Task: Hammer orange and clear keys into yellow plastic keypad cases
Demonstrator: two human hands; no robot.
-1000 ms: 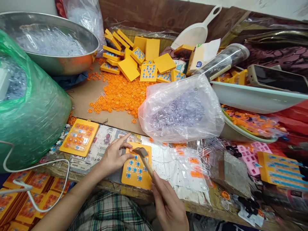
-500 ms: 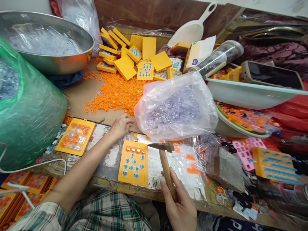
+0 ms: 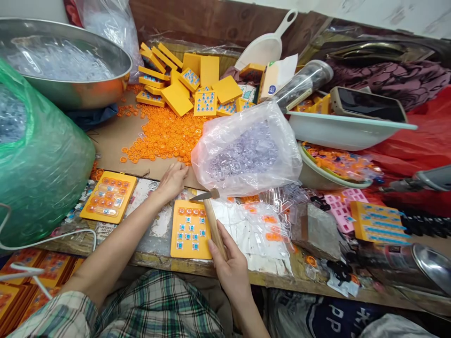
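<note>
My right hand [image 3: 230, 258] is wrapped round the wooden handle of a hammer [image 3: 215, 225], whose dark pointed metal head lies over the top right corner of a yellow panel [image 3: 192, 253]. The panel sits flat at the bench's front; orange caps fill its top row, and small blue-and-white squares dot the rows below. At the near edge of a pile of small orange caps [image 3: 169, 134], my left hand [image 3: 172, 181] has its fingers drawn together; anything between them is hidden. Left of my forearm lies another yellow panel [image 3: 108, 197] with orange caps and clear pieces.
A clear plastic bag [image 3: 243, 155] of transparent parts stands just beyond the hammer. Stacked yellow panels [image 3: 209, 70] and a white scoop [image 3: 260, 49] are behind. A green bag [image 3: 45, 173] and metal bowl [image 3: 120, 77] crowd the left; a grey block [image 3: 322, 230] lies right.
My right hand has carried the hammer left, its head now over the panel's top right corner. My left hand stays by the orange caps. The view has shifted slightly.
</note>
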